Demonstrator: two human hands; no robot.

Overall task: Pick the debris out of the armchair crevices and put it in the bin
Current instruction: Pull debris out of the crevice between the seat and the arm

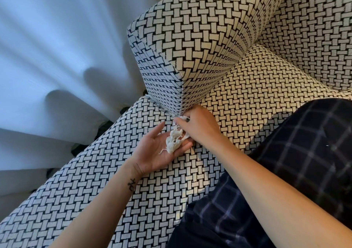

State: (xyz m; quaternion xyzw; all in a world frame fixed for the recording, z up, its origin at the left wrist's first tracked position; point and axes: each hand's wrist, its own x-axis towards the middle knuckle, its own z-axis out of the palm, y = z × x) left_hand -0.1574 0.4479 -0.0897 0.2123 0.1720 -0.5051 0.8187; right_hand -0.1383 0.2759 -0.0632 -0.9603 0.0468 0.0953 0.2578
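Right hand, in the middle of the frame, has its fingers curled and pinches a strand of white shredded debris at the crevice where the bottom corner of the armrest meets the woven-pattern upholstery of the armchair. Just below it and to the left, the left hand lies with the palm up and the fingers straight, and most of the debris rests as a loose clump on these fingers. A pale curtain fills the upper left of the frame, and dark checked trousers cover the lower right.
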